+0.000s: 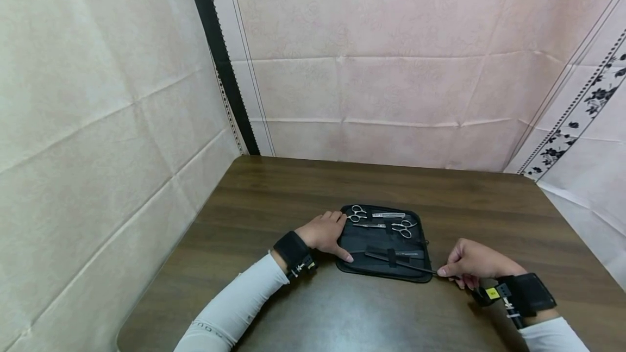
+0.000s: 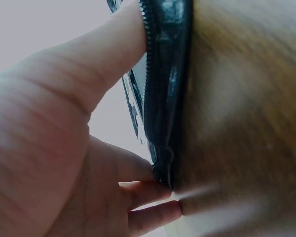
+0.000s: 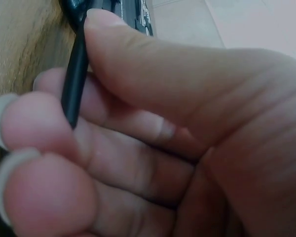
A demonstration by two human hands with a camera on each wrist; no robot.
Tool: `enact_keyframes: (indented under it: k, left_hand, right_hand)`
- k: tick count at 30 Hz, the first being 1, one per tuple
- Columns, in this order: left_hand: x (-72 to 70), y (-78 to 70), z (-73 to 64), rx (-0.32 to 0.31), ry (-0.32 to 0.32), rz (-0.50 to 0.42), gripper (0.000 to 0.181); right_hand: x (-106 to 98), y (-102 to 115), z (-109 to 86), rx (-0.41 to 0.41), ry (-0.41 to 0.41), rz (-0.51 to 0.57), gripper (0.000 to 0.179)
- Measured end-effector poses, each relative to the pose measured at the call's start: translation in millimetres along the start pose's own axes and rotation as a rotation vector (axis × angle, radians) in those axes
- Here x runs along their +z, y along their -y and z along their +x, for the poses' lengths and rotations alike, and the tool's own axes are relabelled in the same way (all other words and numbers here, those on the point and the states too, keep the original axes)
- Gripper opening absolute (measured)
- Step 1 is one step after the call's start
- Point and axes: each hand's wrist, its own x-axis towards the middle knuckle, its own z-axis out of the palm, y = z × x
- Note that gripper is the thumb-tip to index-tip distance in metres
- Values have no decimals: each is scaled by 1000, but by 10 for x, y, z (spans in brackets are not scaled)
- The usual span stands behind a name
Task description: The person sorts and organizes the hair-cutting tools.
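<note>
A black zip case (image 1: pixel 359 240) lies spread flat on the table. My left hand (image 1: pixel 325 232) rests on its left edge, fingers fairly straight and thumb laid over the near corner; the zip edge (image 2: pixel 163 94) shows beside the thumb in the left wrist view. With thumb and fingers, my right hand (image 1: pixel 471 261) pinches the thin tail of a black tail comb (image 1: pixel 411 266) just past the case's right edge. The comb's wider end lies over the case, near a strap. In the right wrist view the round tail (image 3: pixel 77 74) ends among the curled fingers.
Two pairs of silver scissors (image 1: pixel 369 225) and a slim silver tool (image 1: pixel 388 215) lie in the case's upper part. Another flat comb-like piece (image 1: pixel 409 254) sits beside the tail comb. Pale cloth (image 1: pixel 391 91) hangs behind the brown wooden table (image 1: pixel 274 194).
</note>
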Motion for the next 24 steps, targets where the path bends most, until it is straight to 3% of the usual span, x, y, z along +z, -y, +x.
enact_keyframes:
  k: [5,24]
  left_hand:
    - [7,9,2,3,0,3,118]
    - [11,10,4,4,-3,5,117]
  right_hand:
    - [12,-7,13,-32,5,-10,39]
    - [28,4,24,-28,-3,-20,39]
